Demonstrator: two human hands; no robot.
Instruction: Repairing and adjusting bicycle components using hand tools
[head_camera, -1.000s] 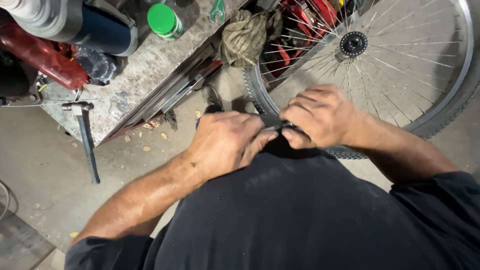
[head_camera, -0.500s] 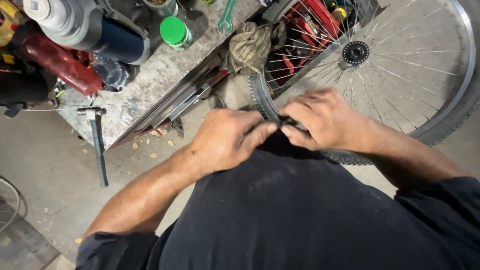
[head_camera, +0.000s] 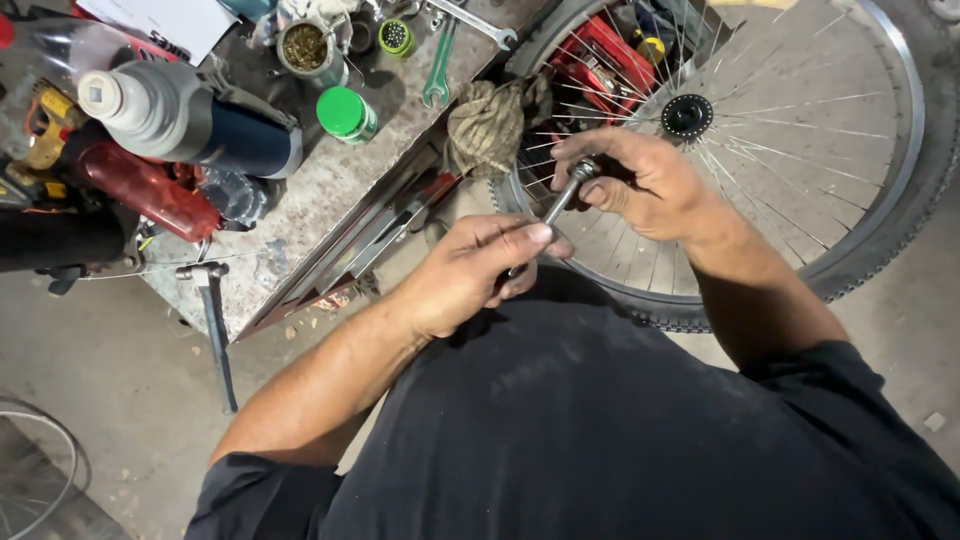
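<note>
Steel rod (head_camera: 555, 208) sits pinched at both ends: my right hand (head_camera: 640, 185) has fingers curled tight round its top end, my left hand (head_camera: 470, 275) grips the lower end w/ thumb laid along it. Rod tilts up-right, just over the wheel (head_camera: 880, 220) rim, hub (head_camera: 687, 116) close behind the right hand. Left of that, a rag (head_camera: 487, 122) on the bench (head_camera: 300, 190) edge, green cap (head_camera: 343, 110) and wrench (head_camera: 437, 70) farther back.

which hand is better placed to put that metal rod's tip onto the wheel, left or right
Probably the right. The right hand pinches the upper end of the metal rod directly over the bicycle wheel, near its hub. The left hand grips the lower end, nearer the body.
</note>
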